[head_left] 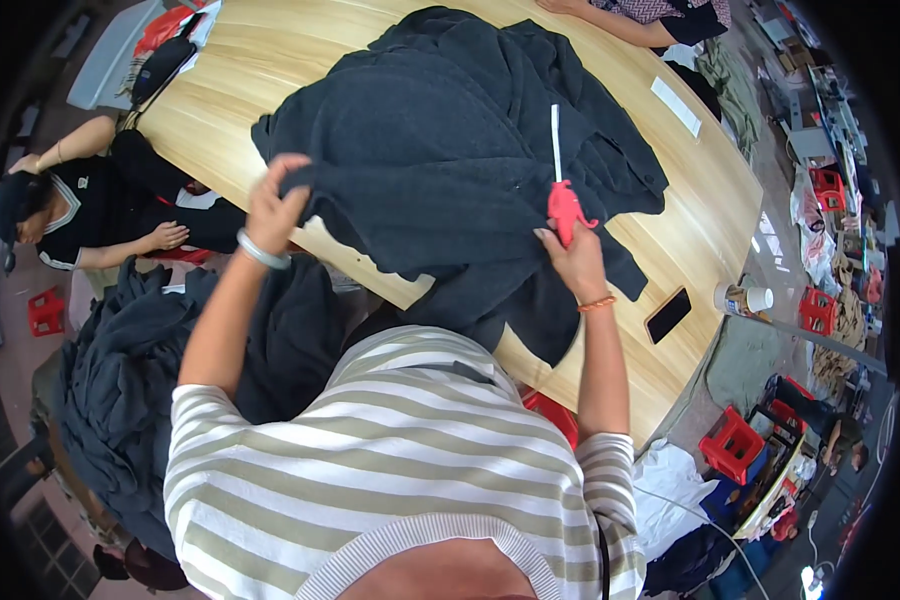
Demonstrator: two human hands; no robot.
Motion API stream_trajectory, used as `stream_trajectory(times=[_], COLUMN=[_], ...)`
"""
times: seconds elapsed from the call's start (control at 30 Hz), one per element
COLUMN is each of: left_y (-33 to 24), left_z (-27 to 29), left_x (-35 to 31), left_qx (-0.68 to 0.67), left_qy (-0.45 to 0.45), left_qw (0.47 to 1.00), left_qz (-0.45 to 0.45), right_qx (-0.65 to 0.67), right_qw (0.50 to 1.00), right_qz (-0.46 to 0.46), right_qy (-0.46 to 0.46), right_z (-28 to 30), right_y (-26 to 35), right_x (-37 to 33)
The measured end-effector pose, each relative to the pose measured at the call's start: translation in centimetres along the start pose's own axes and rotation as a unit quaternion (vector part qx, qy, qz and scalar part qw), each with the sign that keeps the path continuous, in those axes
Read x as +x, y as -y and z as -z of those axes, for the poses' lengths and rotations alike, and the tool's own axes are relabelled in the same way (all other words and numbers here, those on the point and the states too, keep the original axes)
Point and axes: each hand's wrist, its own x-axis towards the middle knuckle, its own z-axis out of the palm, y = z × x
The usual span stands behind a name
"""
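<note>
A dark, nearly black garment lies spread and rumpled over the wooden table in front of me. My left hand pinches its left edge between thumb and fingers and lifts it slightly off the table. In my right hand is a red air blow gun with a long pale nozzle pointing away from me over the cloth. My right fingers are wrapped round its grip, and the cloth lies right beside that hand. More dark cloth is bunched behind, toward the table's far side.
A phone and a white strip lie on the table at right. A heap of dark garments stands at my left. One person sits at left; another person's arm rests at the far edge. Red stools stand at right.
</note>
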Motion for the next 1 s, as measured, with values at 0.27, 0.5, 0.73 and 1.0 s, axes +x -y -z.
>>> stream_trajectory(times=[0.27, 0.5, 0.73, 1.0], left_y=[-3.6, 0.3, 8.3, 0.9], left_z=[3.6, -2.6, -0.8, 6.2], left_x=[16.2, 7.1, 11.0, 17.1], left_qx=[0.421, 0.376, 0.293, -0.056], left_qy=[-0.095, 0.103, 0.108, -0.105], left_qw=[0.896, 0.897, 0.948, 0.993], left_qz=[-0.103, -0.208, -0.063, -0.013], right_qx=[0.104, 0.132, 0.094, 0.132], right_qw=[0.986, 0.969, 0.986, 0.986], right_qz=[-0.011, -0.163, -0.138, -0.024], right_qy=[-0.129, 0.134, -0.001, -0.097], right_z=[9.2, 4.0, 2.3, 9.7], right_y=[1.4, -1.4, -7.7, -4.1], right_x=[6.8, 3.5, 1.3, 2.2])
